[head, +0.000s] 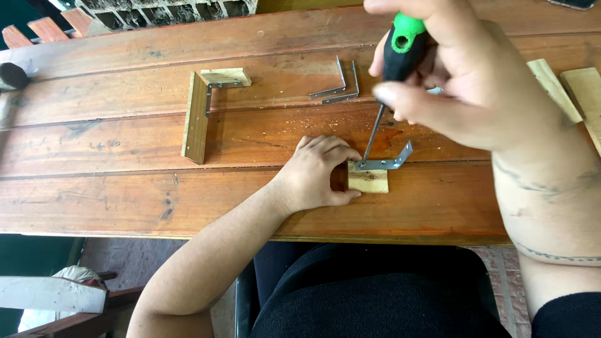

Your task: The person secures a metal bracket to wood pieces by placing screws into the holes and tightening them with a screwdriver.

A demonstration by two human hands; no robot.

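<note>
My right hand (476, 81) grips a screwdriver (400, 50) with a black and green handle, held close to the camera. Its thin shaft slants down to a metal angle bracket (387, 163) lying on a small wooden block (368, 180). My left hand (316, 174) pinches that block from its left side and holds it against the wooden table (125, 200). The screwdriver tip rests at the bracket's left end, where a screw sits.
Two wooden strips joined in an L by a bracket (203, 106) lie to the left. Two loose metal angle brackets (338, 84) lie behind the block. More wooden pieces (563, 91) sit at the right edge. Sawdust specks dot the boards.
</note>
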